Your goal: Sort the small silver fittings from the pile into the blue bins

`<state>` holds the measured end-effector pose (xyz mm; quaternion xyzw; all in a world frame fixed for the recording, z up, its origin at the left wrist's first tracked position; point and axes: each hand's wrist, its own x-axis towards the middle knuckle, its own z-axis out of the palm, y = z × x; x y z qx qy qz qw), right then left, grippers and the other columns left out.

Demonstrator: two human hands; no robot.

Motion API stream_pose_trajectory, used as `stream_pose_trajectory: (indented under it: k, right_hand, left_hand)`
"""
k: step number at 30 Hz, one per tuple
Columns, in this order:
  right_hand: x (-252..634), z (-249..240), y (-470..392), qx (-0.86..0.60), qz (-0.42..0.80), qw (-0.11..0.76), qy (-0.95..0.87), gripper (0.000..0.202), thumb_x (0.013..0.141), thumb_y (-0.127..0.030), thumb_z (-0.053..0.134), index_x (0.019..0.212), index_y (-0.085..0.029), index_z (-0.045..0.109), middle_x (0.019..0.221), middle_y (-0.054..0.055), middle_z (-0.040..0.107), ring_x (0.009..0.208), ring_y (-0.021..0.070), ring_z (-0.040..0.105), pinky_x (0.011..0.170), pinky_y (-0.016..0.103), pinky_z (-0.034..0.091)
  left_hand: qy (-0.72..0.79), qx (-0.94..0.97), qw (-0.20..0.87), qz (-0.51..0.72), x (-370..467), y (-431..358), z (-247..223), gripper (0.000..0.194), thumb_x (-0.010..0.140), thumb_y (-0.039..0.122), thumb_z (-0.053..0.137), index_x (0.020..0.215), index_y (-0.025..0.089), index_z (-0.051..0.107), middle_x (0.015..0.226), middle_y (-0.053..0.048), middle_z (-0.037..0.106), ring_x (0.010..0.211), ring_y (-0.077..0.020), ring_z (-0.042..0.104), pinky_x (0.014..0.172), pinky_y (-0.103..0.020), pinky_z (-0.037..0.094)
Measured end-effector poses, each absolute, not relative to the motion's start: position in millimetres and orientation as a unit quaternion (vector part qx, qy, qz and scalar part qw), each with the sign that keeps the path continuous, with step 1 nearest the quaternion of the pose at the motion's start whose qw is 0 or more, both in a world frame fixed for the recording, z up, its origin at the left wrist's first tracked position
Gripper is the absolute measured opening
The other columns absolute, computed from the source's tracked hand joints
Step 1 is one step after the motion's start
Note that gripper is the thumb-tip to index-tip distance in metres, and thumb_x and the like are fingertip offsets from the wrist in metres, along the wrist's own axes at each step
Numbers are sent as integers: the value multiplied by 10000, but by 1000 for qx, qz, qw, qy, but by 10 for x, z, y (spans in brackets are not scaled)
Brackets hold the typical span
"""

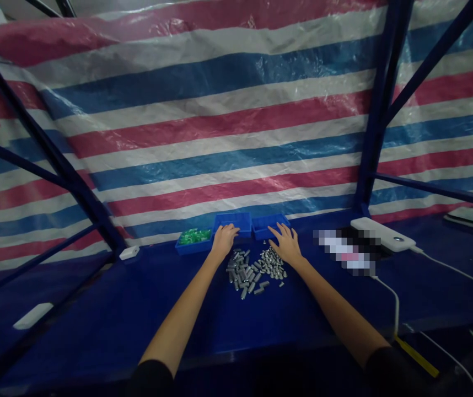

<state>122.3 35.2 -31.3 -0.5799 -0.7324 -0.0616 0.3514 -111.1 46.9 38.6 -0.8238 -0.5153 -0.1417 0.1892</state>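
Right hand (286, 246) fingers apart, left hand (224, 241) fingers unclear, a careless sweep could scatter metal pieces (273, 264) toward the surface's (137, 300) front edge.

Head-worn camera — facing forward, tilted down

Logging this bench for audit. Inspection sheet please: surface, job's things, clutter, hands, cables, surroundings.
Surface: blue tabletop, too dim to judge marks.
Job's things: larger metal cylinders piled beside smaller metal pieces; farther back, left tray with green pieces, middle tray, right tray.
Clutter: white block at left; white device and pixelated item at right.
Hands: left hand at the middle tray, right hand at the right tray; can't tell whether either holds anything.
Cables: first white cable from the white device, second white cable by the pixelated item.
Surroundings: striped sheet behind, blue frame.
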Motion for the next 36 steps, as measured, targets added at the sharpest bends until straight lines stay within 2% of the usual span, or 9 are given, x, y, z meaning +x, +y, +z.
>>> stream_pose_trajectory:
  k: [4, 8, 13, 20, 23, 27, 31, 36]
  right_hand:
    - [1220, -320, 349, -575, -72, 343, -740, 471, 859, -332, 473, 1322, -246, 446, 1392, 147, 395, 1304, 281, 305, 1028, 510, 202]
    - [1239, -306, 354, -571, -62, 352, -739, 443, 873, -354, 446, 1304, -253, 468, 1388, 141, 401, 1301, 278, 309, 1026, 515, 200]
    - [1257, -308, 363, -572, -48, 362, -734, 419, 876, -359, 424, 1277, -260, 493, 1361, 118, 437, 1290, 269, 320, 1025, 510, 206]
    - [1261, -283, 346, -554, -32, 384, -738, 394, 852, -240, 424, 1230, -254, 534, 1286, 98, 509, 1242, 250, 378, 1030, 500, 190]
    - [1282, -236, 340, -534, -30, 426, -730, 359, 830, -181, 422, 1138, -235, 596, 1234, 95, 546, 1193, 232, 435, 1018, 467, 218]
    - [1300, -136, 308, -517, -25, 476, -711, 276, 829, -190, 430, 981, -210, 660, 1118, 87, 614, 1077, 216, 525, 947, 394, 301]
    - [1269, -97, 264, -503, 26, 419, -756, 241, 836, -223, 453, 931, -219, 676, 980, 53, 678, 942, 194, 594, 889, 353, 346]
    - [1210, -166, 243, -501, 64, 337, -795, 269, 859, -347, 474, 1030, -257, 662, 1176, 52, 615, 1107, 217, 531, 914, 375, 360]
  left_hand:
    - [-547, -813, 124, -155, -1063, 565, 222, 245, 866, 197, 444, 993, 233, 650, 969, -66, 634, 920, -203, 579, 845, -339, 363]
    - [-576, -792, 83, -186, -1031, 601, 127, 207, 850, 223, 480, 960, 238, 654, 916, -48, 638, 918, -196, 578, 871, -342, 365]
    - [-592, -783, 88, -171, -1026, 611, 126, 229, 842, 191, 478, 972, 228, 663, 954, -59, 644, 899, -199, 582, 854, -331, 373]
    - [-604, -774, 110, -157, -1011, 588, 114, 267, 859, 203, 451, 1041, 221, 646, 996, -77, 635, 936, -224, 560, 860, -363, 354]
    - [-597, -777, 130, -153, -991, 550, 127, 269, 854, 192, 458, 1056, 225, 632, 1018, -75, 622, 954, -230, 545, 848, -367, 352]
    - [-569, -784, 167, -183, -921, 504, 207, 262, 833, 194, 498, 1070, 226, 605, 1069, -75, 590, 1010, -234, 515, 859, -369, 347]
    - [-569, -787, 146, -192, -838, 504, 252, 253, 837, 204, 489, 1069, 216, 590, 1095, -87, 578, 1043, -231, 510, 896, -382, 346]
    - [-510, -834, 94, -188, -750, 509, 137, 359, 832, 197, 466, 1187, 220, 520, 1286, -95, 510, 1201, -222, 444, 994, -414, 318]
